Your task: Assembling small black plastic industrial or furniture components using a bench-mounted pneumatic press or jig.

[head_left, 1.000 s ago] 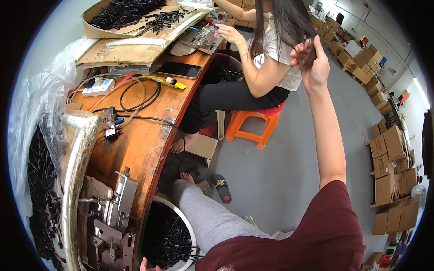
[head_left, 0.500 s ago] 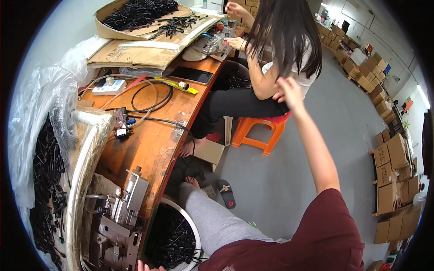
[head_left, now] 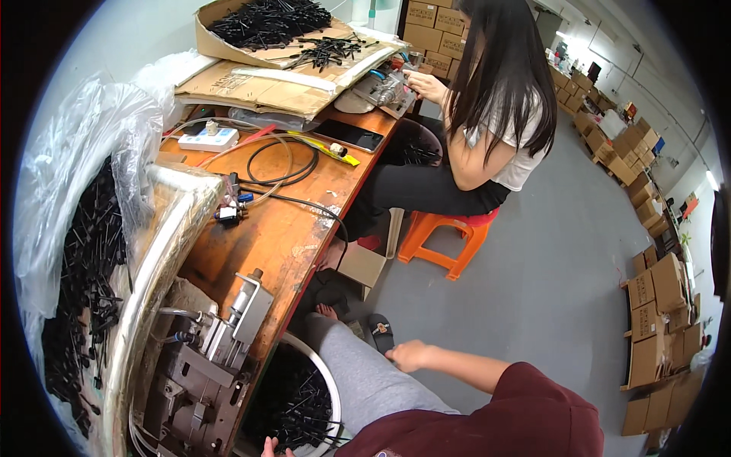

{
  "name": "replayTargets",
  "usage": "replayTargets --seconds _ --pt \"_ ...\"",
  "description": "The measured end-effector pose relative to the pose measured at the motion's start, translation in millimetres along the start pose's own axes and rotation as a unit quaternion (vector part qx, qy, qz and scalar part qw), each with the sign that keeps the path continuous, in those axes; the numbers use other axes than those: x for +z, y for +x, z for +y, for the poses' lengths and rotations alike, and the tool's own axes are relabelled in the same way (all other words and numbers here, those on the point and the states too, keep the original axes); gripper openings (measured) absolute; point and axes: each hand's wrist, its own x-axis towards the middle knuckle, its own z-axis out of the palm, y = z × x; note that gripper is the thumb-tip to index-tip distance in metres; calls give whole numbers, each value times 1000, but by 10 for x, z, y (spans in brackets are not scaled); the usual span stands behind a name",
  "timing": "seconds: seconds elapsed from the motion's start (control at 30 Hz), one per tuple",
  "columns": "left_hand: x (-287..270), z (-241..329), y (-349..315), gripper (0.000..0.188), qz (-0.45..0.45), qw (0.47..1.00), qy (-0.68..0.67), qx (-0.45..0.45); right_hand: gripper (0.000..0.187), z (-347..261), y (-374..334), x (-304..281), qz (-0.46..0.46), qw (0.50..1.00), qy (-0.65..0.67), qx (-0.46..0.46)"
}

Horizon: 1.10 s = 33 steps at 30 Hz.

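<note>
My right hand point(head_left: 409, 356) is over the grey trousers point(head_left: 373, 377) near my knee, fingers curled in; anything within them is hidden. Only the fingertips of my left hand point(head_left: 276, 448) show at the lower edge, apart and seemingly bare. They are beside a white-rimmed bucket point(head_left: 332, 381) filled with thin black plastic pieces point(head_left: 293, 400). Left of that hand, a metal clamping fixture point(head_left: 199, 407) with a pneumatic cylinder point(head_left: 242, 308) sits on the bench.
A wooden bench point(head_left: 282, 244) carries cables, a power strip point(head_left: 209, 139) and a dark phone point(head_left: 349, 135). More black pieces point(head_left: 84, 282) lie in plastic wrap at left. A co-worker point(head_left: 495, 114) sits on an orange stool point(head_left: 449, 240). A slipper point(head_left: 380, 331) lies on the floor.
My right hand has come down and left from near the co-worker to above my knee, its fingers curling in. The view has shifted slightly. The co-worker's hands are now together at the far machine.
</note>
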Motion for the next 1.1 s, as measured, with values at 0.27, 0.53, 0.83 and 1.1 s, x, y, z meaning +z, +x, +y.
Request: replayTargets --seconds 0.27,0.53,0.83,1.1 --pt "33 -186 -30 37 -16 999 4 -29 21 -277 163 -76 154 969 -183 -58" --pt "-12 -126 -65 24 12 994 97 40 21 -455 81 -156 182 956 -226 -49" --pt "-68 -102 -130 24 34 996 81 5 20 -678 -63 -308 224 941 -244 -70" --pt "-11 -220 -271 34 -20 1000 -18 0 19 -876 -355 -480 260 924 -266 -92"
